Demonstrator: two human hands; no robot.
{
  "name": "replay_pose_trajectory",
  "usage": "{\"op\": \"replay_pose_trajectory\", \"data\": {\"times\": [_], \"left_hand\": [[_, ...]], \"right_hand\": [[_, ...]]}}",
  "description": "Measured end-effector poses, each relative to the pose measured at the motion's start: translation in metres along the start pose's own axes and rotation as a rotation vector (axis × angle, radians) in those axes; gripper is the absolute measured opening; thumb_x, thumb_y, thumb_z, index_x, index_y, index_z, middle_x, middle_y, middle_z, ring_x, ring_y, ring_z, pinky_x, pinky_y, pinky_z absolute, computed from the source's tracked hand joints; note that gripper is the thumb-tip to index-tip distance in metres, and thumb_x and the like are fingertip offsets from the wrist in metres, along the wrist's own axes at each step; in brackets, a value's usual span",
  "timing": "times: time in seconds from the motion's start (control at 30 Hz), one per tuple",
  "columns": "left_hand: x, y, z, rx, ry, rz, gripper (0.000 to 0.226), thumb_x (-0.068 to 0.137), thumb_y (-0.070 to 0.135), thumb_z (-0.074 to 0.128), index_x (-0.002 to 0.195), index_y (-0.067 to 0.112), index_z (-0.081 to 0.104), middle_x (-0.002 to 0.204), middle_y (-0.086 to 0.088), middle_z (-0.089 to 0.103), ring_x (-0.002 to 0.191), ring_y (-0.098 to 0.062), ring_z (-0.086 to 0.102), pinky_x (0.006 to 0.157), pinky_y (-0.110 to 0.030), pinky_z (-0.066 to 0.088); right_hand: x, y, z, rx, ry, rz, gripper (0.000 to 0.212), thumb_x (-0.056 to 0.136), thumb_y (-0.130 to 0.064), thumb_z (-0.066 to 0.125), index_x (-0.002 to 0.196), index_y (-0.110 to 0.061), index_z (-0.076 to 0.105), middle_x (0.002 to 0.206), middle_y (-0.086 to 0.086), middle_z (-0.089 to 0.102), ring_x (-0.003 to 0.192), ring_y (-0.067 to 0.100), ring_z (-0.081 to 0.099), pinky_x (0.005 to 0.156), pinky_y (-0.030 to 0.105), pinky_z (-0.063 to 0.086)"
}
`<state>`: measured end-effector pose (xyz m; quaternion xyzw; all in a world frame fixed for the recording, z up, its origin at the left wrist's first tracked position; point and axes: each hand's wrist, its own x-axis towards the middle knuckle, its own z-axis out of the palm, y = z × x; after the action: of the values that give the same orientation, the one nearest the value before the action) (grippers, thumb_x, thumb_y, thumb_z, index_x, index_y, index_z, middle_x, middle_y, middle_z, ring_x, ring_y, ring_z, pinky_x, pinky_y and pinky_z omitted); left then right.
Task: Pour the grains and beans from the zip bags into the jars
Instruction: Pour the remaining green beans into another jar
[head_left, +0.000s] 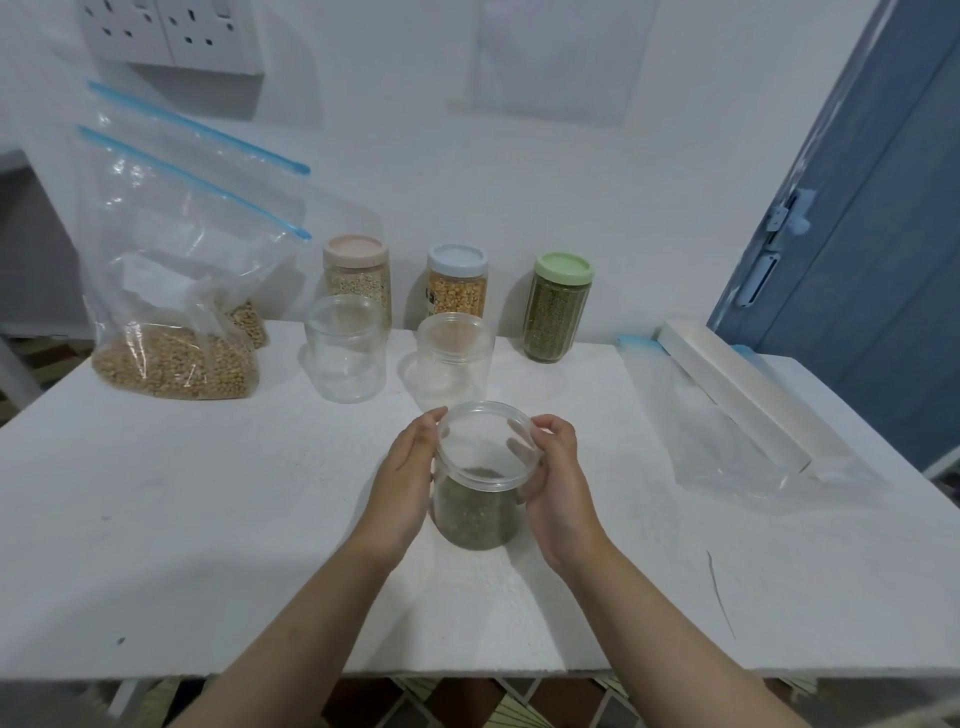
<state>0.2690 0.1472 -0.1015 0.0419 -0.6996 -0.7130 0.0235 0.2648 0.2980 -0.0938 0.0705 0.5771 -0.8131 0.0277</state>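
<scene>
A clear jar (477, 512) holding dark green beans stands on the white table (208, 519) near its front middle. My left hand (408, 483) and my right hand (558, 488) cup its two sides, fingertips at the clear lid (485, 441) on its rim. Behind it stand two empty clear jars (345, 358) (453, 358). At the back left, two zip bags with blue seals hold tan grains: a large one (176, 312) in front and a second bag (249, 322) mostly hidden behind it. An empty flattened zip bag (727, 431) lies at the right.
Three lidded jars line the wall: pink lid (357, 278), blue lid (457, 280), green lid (558, 306), each filled. A long white box (732, 389) lies on the empty bag at the right edge. A blue door (857, 234) stands to the right.
</scene>
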Motion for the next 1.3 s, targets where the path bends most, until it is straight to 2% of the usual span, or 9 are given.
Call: {"op": "replay_pose_trajectory", "data": {"times": [0.1, 0.2, 0.3, 0.4, 0.57, 0.73, 0.97, 1.2, 1.3], "left_hand": [[-0.011, -0.001, 0.003, -0.028, -0.054, 0.035, 0.052, 0.093, 0.061, 0.039, 0.14, 0.04, 0.04, 0.135, 0.017, 0.048, 0.124, -0.005, 0.047, 0.084, -0.01, 0.04], [-0.014, -0.006, 0.005, -0.047, -0.022, 0.07, 0.038, 0.095, 0.039, 0.06, 0.127, 0.037, 0.041, 0.127, 0.013, 0.052, 0.117, -0.003, 0.051, 0.077, -0.005, 0.044], [-0.011, -0.006, 0.006, -0.032, 0.038, 0.079, 0.013, 0.103, 0.03, 0.047, 0.116, 0.033, 0.051, 0.117, 0.014, 0.06, 0.108, 0.0, 0.058, 0.078, -0.006, 0.045], [-0.011, -0.003, 0.005, -0.013, 0.068, 0.072, 0.021, 0.103, 0.041, 0.039, 0.113, 0.032, 0.055, 0.11, 0.018, 0.063, 0.106, 0.0, 0.059, 0.085, -0.014, 0.046], [-0.015, -0.003, 0.004, 0.012, 0.025, 0.058, 0.023, 0.098, 0.028, 0.056, 0.118, 0.031, 0.045, 0.12, 0.012, 0.056, 0.112, -0.002, 0.054, 0.073, -0.002, 0.043], [-0.009, 0.001, 0.0, 0.034, 0.011, 0.055, 0.017, 0.101, 0.037, 0.05, 0.117, 0.035, 0.055, 0.116, 0.016, 0.061, 0.108, -0.002, 0.058, 0.077, -0.01, 0.044], [-0.015, 0.002, 0.008, 0.127, 0.036, 0.086, 0.023, 0.097, 0.034, 0.059, 0.118, 0.038, 0.051, 0.111, 0.025, 0.058, 0.091, 0.025, 0.051, 0.068, 0.001, 0.041], [-0.001, 0.002, 0.012, 0.067, -0.005, 0.056, 0.035, 0.098, 0.038, 0.057, 0.133, 0.033, 0.056, 0.123, 0.017, 0.063, 0.115, -0.004, 0.058, 0.095, -0.023, 0.048], [0.006, 0.003, 0.023, 0.065, -0.019, 0.054, 0.041, 0.098, 0.036, 0.057, 0.138, 0.029, 0.051, 0.127, 0.014, 0.061, 0.116, -0.003, 0.056, 0.091, -0.018, 0.046]], "right_hand": [[0.002, 0.001, 0.001, 0.01, -0.008, -0.001, 0.02, 0.103, -0.032, 0.043, 0.114, -0.026, 0.058, 0.12, -0.003, 0.066, 0.119, 0.014, 0.057, 0.081, 0.031, 0.045], [0.001, 0.003, 0.002, 0.012, -0.004, -0.009, 0.02, 0.089, -0.045, 0.058, 0.099, -0.029, 0.052, 0.124, 0.0, 0.066, 0.128, 0.018, 0.051, 0.084, 0.033, 0.042], [-0.001, 0.001, 0.005, -0.024, -0.009, -0.021, 0.058, 0.056, -0.061, 0.067, 0.111, -0.042, 0.059, 0.131, -0.002, 0.061, 0.123, 0.013, 0.052, 0.081, 0.032, 0.041], [0.0, 0.0, 0.007, 0.004, -0.008, -0.024, 0.059, 0.053, -0.059, 0.068, 0.107, -0.036, 0.062, 0.131, -0.002, 0.061, 0.125, 0.015, 0.051, 0.079, 0.031, 0.041], [0.003, 0.004, 0.007, -0.048, -0.009, -0.021, 0.043, 0.069, -0.053, 0.063, 0.112, -0.047, 0.061, 0.132, -0.005, 0.059, 0.124, 0.011, 0.049, 0.095, 0.04, 0.044], [0.003, 0.004, 0.007, -0.029, 0.035, -0.028, 0.038, 0.072, -0.047, 0.06, 0.108, -0.037, 0.054, 0.13, 0.001, 0.059, 0.123, 0.013, 0.05, 0.081, 0.033, 0.041], [0.005, 0.002, 0.005, -0.052, 0.009, -0.029, 0.025, 0.096, -0.03, 0.056, 0.118, -0.037, 0.065, 0.121, -0.015, 0.062, 0.117, 0.006, 0.053, 0.089, 0.034, 0.044], [0.005, 0.011, 0.0, -0.169, 0.064, -0.136, 0.028, 0.095, -0.034, 0.056, 0.121, -0.042, 0.056, 0.122, -0.016, 0.06, 0.116, 0.009, 0.057, 0.097, 0.037, 0.048], [0.012, 0.007, -0.01, -0.187, 0.094, -0.169, 0.028, 0.101, -0.026, 0.053, 0.127, -0.037, 0.056, 0.125, -0.014, 0.06, 0.117, 0.009, 0.058, 0.103, 0.037, 0.048]]}}
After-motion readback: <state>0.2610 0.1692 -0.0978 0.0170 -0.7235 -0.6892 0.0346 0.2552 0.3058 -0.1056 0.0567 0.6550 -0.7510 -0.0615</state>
